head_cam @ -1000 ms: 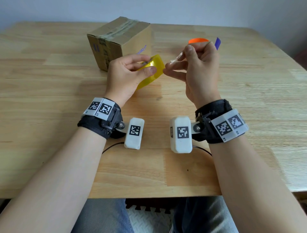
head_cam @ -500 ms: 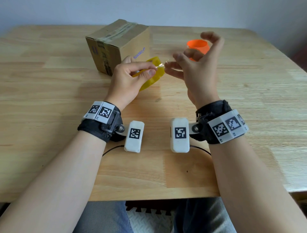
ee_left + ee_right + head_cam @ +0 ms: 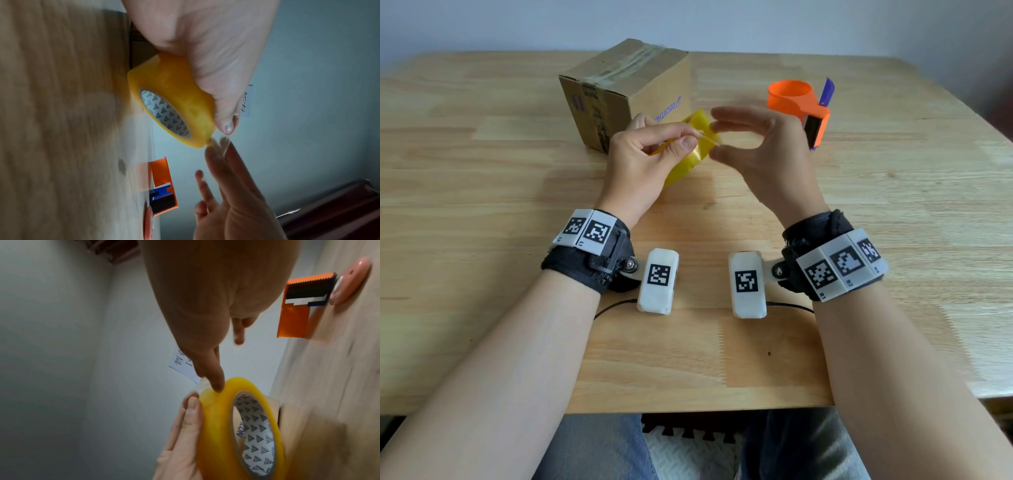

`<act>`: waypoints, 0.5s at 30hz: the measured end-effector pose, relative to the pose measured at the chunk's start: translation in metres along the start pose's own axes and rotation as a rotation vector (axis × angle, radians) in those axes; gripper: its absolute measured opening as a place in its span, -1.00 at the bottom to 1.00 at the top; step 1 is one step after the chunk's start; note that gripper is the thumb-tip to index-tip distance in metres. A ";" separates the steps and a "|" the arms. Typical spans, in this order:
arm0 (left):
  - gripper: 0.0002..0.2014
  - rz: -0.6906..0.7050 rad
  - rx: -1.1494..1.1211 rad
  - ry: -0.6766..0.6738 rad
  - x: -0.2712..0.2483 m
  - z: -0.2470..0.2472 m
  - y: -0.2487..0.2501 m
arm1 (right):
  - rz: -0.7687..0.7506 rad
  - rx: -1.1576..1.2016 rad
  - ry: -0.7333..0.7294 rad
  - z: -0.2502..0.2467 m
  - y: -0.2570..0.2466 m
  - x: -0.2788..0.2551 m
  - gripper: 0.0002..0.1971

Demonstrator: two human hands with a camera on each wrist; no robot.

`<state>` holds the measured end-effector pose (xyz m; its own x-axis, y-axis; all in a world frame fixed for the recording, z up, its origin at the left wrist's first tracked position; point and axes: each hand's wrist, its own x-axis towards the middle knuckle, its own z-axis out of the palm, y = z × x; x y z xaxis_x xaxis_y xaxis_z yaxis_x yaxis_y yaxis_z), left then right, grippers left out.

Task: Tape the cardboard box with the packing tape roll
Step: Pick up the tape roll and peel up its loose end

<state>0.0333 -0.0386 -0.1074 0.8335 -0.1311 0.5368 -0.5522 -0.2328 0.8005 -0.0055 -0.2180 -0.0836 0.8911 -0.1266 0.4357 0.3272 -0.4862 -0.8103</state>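
My left hand [image 3: 690,138] grips the yellow packing tape roll [image 3: 688,157] above the table, thumb on its outer face; the wrist views show the roll [image 3: 174,100] [image 3: 226,418] with its printed core. A short loose tape end [image 3: 224,141] stands off the roll beside the left thumb. Blurred by motion, my right hand [image 3: 717,133] is just right of the roll with fingers spread and fairly straight; one finger [image 3: 214,379] touches the roll's rim. The cardboard box [image 3: 626,92] sits behind my left hand, old tape along its top seam.
An orange tape dispenser [image 3: 798,102] with a toothed cutter stands on the wooden table [image 3: 893,205] behind my right hand. A pinkish round object [image 3: 349,282] lies beside it. The table's near edge is close to my body.
My right hand pinched a strip of tape up high a second ago; it has let go, opened and come down to the roll's edge. The left hand keeps hold of the roll.
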 end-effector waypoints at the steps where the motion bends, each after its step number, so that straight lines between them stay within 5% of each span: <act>1: -0.91 -0.006 -0.006 -0.007 0.000 0.000 0.001 | -0.008 0.043 0.033 -0.002 0.002 0.000 -0.61; 10: -0.90 -0.083 -0.074 0.004 0.000 0.002 0.003 | 0.047 0.259 -0.012 0.002 0.003 0.002 -0.83; 15: -0.88 -0.097 -0.108 0.029 -0.001 0.001 0.005 | 0.101 0.122 -0.023 0.000 0.004 0.001 -0.95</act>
<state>0.0293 -0.0405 -0.1041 0.8830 -0.0850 0.4616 -0.4693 -0.1377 0.8723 -0.0034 -0.2199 -0.0865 0.9280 -0.1488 0.3415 0.2700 -0.3628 -0.8919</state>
